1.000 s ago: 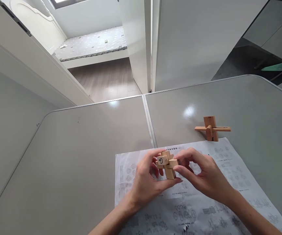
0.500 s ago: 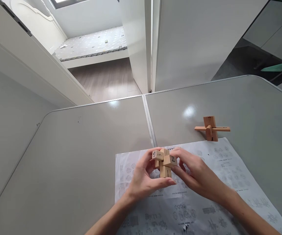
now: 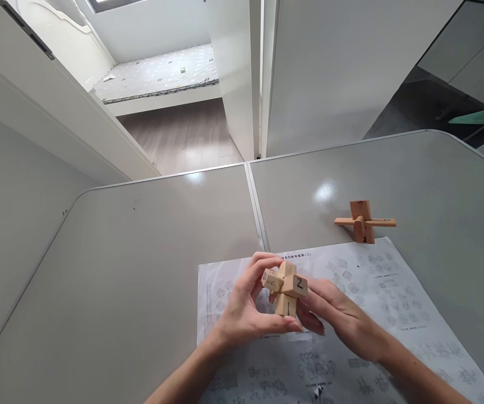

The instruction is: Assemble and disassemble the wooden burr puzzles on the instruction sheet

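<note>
A small wooden interlocking block puzzle [image 3: 285, 287] with handwritten numbers on its ends is held above a printed instruction sheet [image 3: 351, 336]. My left hand [image 3: 245, 308] grips it from the left, thumb below and fingers curled over the top. My right hand [image 3: 338, 317] supports it from the right and underneath, fingers pressed against its lower blocks. A block end marked "2" faces me.
A second wooden cross-shaped puzzle [image 3: 363, 221] stands on the grey table [image 3: 141, 252] just beyond the sheet's far right corner. A seam [image 3: 255, 207] splits the table into two halves. White partitions rise behind it, and the floor shows beyond the far edge.
Both hands have turned the puzzle: the "2" end now faces me. My right hand has slid from the top of the puzzle to below it.
</note>
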{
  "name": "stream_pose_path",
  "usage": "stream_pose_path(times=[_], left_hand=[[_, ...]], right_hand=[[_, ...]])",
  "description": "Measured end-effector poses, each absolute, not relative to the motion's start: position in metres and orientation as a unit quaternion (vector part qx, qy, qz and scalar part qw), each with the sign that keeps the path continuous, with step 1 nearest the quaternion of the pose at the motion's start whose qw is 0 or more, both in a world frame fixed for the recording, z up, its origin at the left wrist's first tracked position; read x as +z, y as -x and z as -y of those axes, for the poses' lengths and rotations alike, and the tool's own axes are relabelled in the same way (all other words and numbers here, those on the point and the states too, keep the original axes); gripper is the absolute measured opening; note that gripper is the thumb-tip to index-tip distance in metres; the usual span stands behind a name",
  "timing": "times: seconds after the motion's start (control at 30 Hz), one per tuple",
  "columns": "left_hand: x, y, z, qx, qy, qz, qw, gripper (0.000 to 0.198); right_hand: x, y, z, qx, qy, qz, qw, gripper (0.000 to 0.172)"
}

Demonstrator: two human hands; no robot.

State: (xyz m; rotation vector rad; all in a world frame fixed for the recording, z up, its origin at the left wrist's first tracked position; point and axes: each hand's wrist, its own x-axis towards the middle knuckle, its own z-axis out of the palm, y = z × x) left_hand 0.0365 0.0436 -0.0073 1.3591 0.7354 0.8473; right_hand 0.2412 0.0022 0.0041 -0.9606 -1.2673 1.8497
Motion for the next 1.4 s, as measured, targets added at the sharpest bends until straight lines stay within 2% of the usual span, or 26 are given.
stream_pose_path(times=[0.1,0.23,0.4,0.53,0.67,0.83,1.03,1.23,1.4], left_hand=[[-0.008,-0.036,-0.044,0.380,-0.619,-0.315,0.611,0.077],[-0.009,-0.036,-0.043,0.388,-0.619,-0.303,0.612,0.076],[-0.006,-0.036,-0.042,0.370,-0.578,-0.301,0.662,0.077],[-0.003,-0.039,-0.041,0.360,-0.514,-0.334,0.704,0.079],[-0.002,-0.041,-0.041,0.383,-0.501,-0.356,0.689,0.069],[0.003,-0.042,-0.043,0.345,-0.512,-0.391,0.683,0.063],[0.005,-0.042,-0.043,0.347,-0.514,-0.407,0.670,0.051],[0.007,-0.042,-0.044,0.339,-0.528,-0.407,0.664,0.035],[0.004,-0.041,-0.045,0.341,-0.533,-0.410,0.657,0.030]], right_hand=[[-0.004,-0.238,-0.002,0.830,0.285,0.350,0.328,0.055],[-0.011,-0.238,-0.004,0.883,0.215,0.291,0.299,0.055],[-0.003,-0.237,-0.006,0.857,0.235,0.320,0.328,0.053],[0.002,-0.236,-0.009,0.822,0.286,0.298,0.393,0.050],[-0.001,-0.240,-0.016,0.790,0.345,0.222,0.456,0.040],[-0.007,-0.244,-0.024,0.750,0.370,0.181,0.517,0.035],[-0.008,-0.243,-0.029,0.710,0.388,0.162,0.564,0.036],[-0.011,-0.242,-0.028,0.710,0.359,0.114,0.595,0.035],[-0.015,-0.245,-0.028,0.715,0.314,0.073,0.620,0.032]])
